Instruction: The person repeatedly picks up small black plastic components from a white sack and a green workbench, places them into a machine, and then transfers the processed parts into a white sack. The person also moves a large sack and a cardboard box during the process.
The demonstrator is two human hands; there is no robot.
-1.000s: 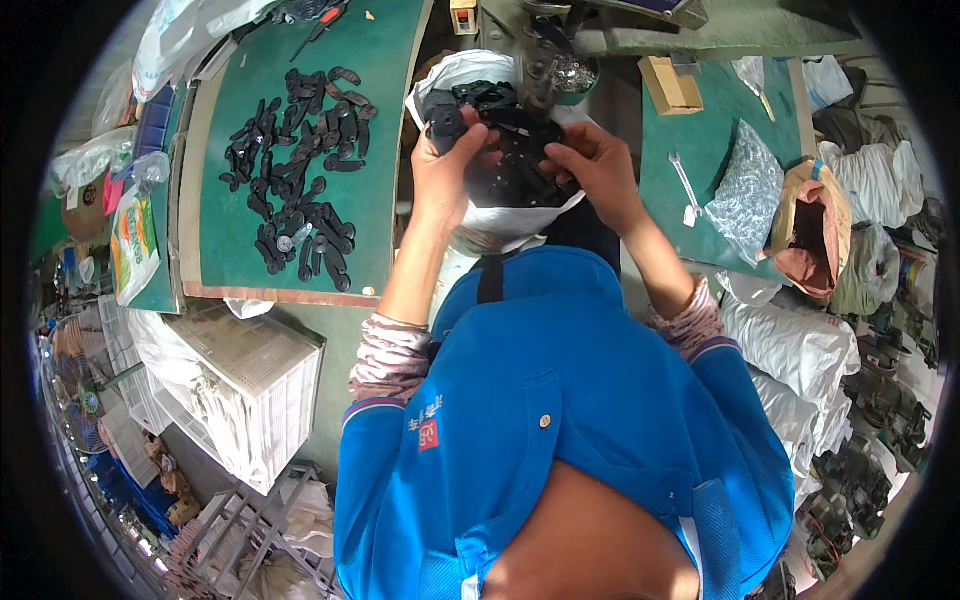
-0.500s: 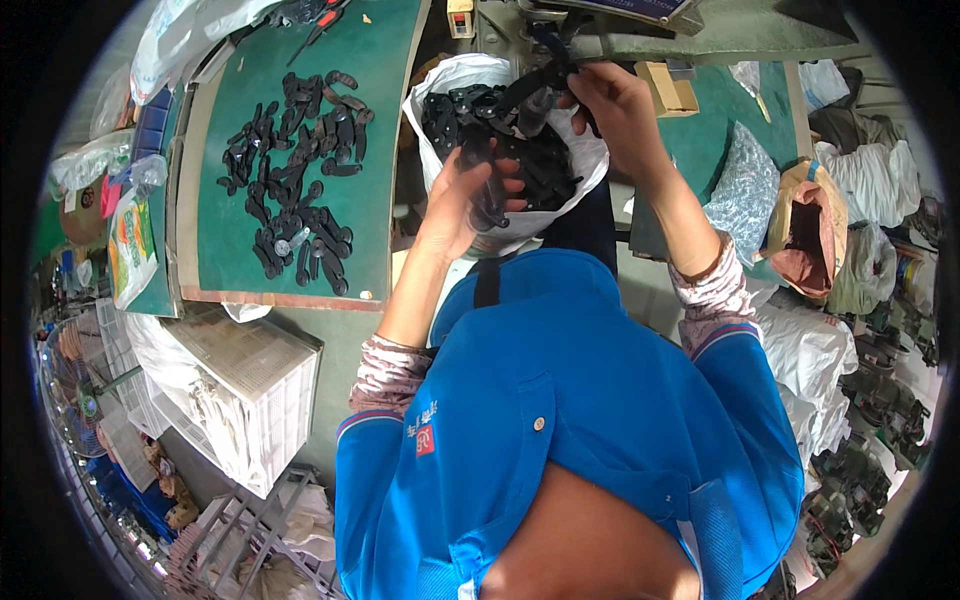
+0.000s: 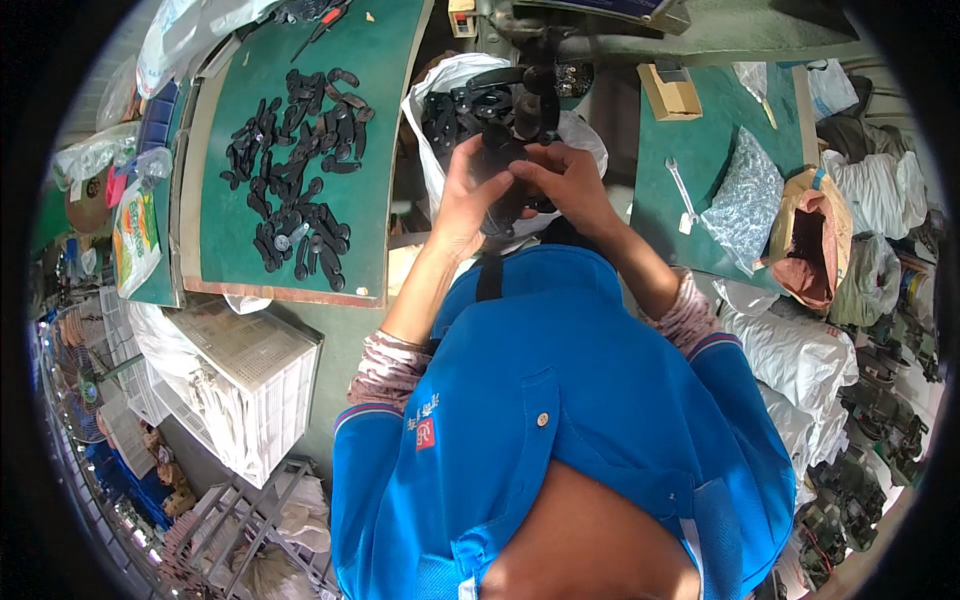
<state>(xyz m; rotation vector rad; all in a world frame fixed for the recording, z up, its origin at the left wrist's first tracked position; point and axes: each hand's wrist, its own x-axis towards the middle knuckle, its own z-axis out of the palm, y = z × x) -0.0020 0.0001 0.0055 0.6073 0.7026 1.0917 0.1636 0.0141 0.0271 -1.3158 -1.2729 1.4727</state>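
Both of my hands meet over the white sack (image 3: 421, 150) of loose black parts. My left hand (image 3: 466, 200) is closed round a dark, elongated black part (image 3: 503, 212) with a rounded end. My right hand (image 3: 574, 186) reaches in from the right, its thumb and fingers pinched on the same part close to the left thumb. The fingers cover much of the part, so its exact kind cannot be made out. Just beyond the hands stands a dark machine head (image 3: 541, 85) with a cylindrical piece, above the sack.
To the left, a green-topped table (image 3: 225, 230) carries a spread of similar black parts (image 3: 290, 190) and a red-handled tool (image 3: 322, 28). On the right table lie a wrench (image 3: 681, 188), an open cardboard box (image 3: 672, 95) and a clear plastic bag (image 3: 745, 195). A white crate (image 3: 270, 400) stands lower left.
My right hand has come down and left from the machine head to the part in my left hand. The wrench on the right table has come into view.
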